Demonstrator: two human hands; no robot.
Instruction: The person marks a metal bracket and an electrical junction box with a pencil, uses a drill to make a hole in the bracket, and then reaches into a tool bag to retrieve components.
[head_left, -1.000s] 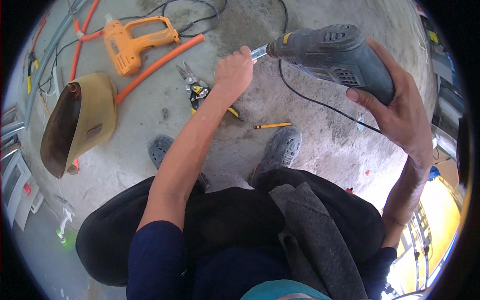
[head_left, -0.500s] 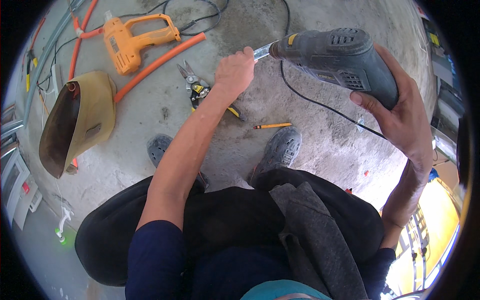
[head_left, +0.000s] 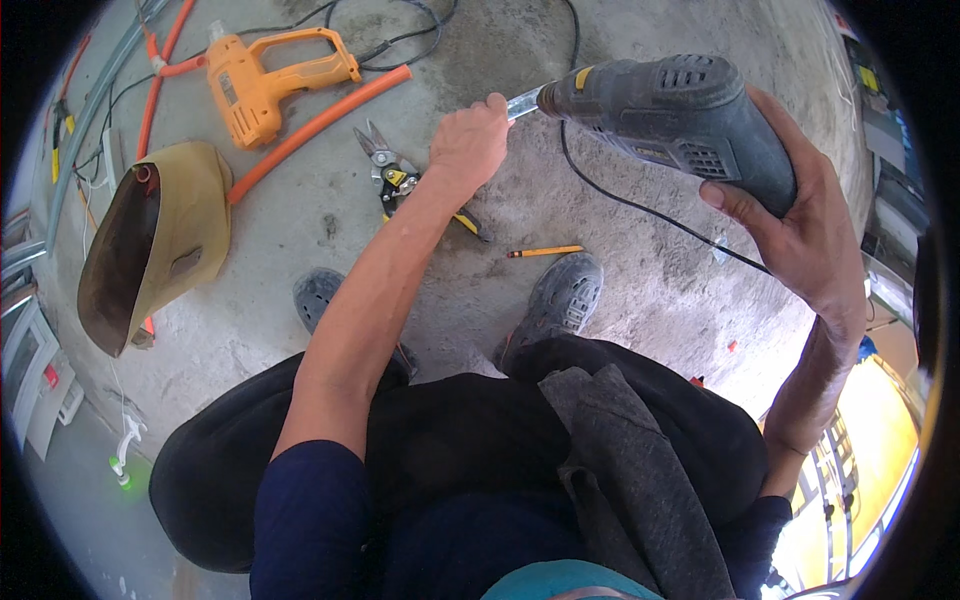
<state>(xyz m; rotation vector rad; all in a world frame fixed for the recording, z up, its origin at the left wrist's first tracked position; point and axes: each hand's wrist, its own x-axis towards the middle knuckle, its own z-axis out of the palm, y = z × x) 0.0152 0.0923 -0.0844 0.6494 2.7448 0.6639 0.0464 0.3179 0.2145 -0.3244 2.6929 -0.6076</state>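
My right hand (head_left: 810,225) grips the handle of a dark grey power drill (head_left: 660,105), its front end pointing left. Closed in a fist, my left hand (head_left: 470,145) holds a short shiny metal strip (head_left: 524,103), whose other end meets the drill's chuck. Whether a bit touches the metal cannot be seen. Below my left wrist, tin snips (head_left: 390,172) with yellow and black handles lie on the concrete floor, jaws apart, partly hidden by my forearm. A yellow pencil (head_left: 546,252) rests near my right shoe.
An orange-yellow heat gun (head_left: 245,95) lies at the far left beside an orange pipe (head_left: 330,125). Nearer stands an open tan bag-like container (head_left: 185,235). The drill's black cord (head_left: 640,205) runs across the floor (head_left: 660,280). A grey cloth (head_left: 635,460) hangs over my lap.
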